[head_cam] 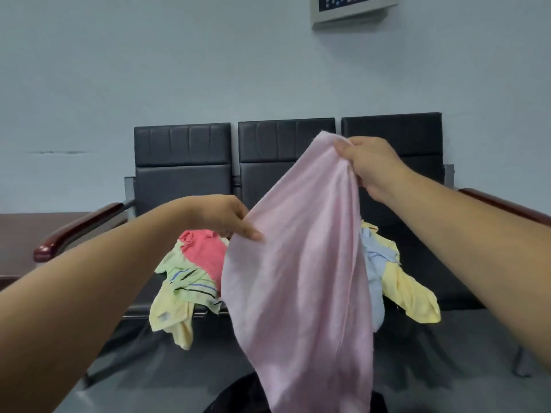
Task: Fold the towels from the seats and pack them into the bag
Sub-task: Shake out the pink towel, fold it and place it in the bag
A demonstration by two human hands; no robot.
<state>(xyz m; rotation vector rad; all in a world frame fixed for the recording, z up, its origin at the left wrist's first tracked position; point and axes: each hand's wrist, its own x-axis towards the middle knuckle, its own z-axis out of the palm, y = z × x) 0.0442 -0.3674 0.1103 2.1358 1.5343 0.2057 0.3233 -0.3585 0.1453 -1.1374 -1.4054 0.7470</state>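
Note:
A pale pink towel hangs in the air in front of the black seats. My right hand grips its top corner up high. My left hand pinches its left edge lower down. Behind it on the seats lies a heap of towels: a red one, a green striped one, a yellow one on the left, a blue one and another yellow one on the right. A dark shape shows at the bottom edge, partly hidden by the pink towel; I cannot tell if it is the bag.
The row of three seats stands against a pale wall, with dark red armrests at the left and right. A grey panel hangs on the wall above. A dark tabletop lies at the left.

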